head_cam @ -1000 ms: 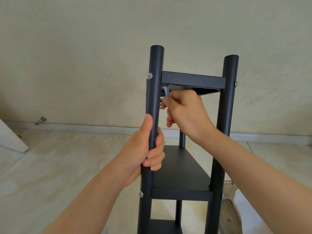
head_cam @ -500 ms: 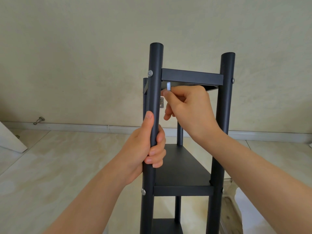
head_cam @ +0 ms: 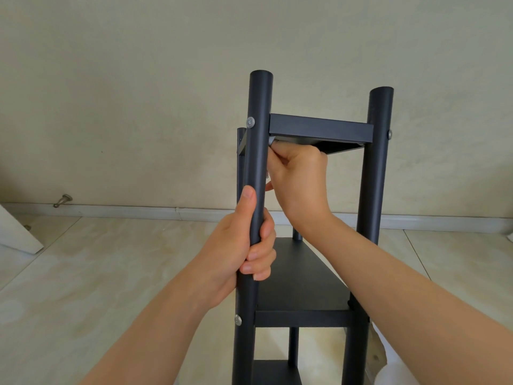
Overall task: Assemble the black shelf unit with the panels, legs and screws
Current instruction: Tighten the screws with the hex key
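Shifting leftward since the prior frame, the right hand [head_cam: 298, 173], I observed, pinched a silver hex key [head_cam: 271, 140] under the top panel [head_cam: 319, 129]. The left hand [head_cam: 241, 254] wrapped the front-left leg [head_cam: 257, 162] of the shelf unit [head_cam: 299, 279], upright on the tiled floor [head_cam: 111, 273].

Beige wall [head_cam: 138, 79] meets marbled tile floor [head_cam: 97, 273] at white skirting [head_cam: 138, 211].

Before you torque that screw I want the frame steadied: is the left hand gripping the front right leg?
No, the left hand wraps its fingers round the front left leg, below the top panel.
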Motion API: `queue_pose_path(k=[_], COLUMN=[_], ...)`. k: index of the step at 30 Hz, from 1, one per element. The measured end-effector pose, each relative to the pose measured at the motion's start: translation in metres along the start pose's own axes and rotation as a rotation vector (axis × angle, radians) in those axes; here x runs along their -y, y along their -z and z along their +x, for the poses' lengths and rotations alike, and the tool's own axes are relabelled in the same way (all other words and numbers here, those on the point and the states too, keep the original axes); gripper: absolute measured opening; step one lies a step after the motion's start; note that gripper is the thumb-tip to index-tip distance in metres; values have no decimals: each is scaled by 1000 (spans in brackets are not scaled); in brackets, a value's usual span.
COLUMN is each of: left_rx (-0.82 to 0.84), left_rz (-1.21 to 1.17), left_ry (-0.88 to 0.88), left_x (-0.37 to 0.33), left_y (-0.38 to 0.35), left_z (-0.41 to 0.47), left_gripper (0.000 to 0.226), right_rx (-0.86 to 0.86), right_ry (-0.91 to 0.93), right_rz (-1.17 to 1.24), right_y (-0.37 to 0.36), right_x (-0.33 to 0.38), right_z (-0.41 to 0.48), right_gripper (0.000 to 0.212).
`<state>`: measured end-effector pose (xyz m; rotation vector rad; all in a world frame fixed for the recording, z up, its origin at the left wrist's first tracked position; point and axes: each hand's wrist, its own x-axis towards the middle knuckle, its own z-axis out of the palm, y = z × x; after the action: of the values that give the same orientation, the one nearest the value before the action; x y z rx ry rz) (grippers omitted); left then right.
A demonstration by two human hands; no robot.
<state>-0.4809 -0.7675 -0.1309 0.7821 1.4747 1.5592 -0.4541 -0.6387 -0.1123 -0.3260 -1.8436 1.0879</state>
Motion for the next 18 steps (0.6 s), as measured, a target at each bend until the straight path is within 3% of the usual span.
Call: queue_pose_path(k=[6,10,13,18], left_rx=[1,-19,-34,-150], left_rz=[-3,-2,1,23], left_ry=[5,3,-1,-18], left_x=[0,0,0,0], left_y=[3,4,5,4], left_z=[-2,-2,-2,-1], left_gripper=[62,62,61,63], right_rx=[5,111,166,242], right_ry=[30,-21,-75,-34], right_rz=[-89,-326,-366,-433], right_y=[-1,-2,1,17], right_x=[-2,-9,-13,-16], right_z=[2,-1,-3,-7], right_gripper=[51,42,40,39])
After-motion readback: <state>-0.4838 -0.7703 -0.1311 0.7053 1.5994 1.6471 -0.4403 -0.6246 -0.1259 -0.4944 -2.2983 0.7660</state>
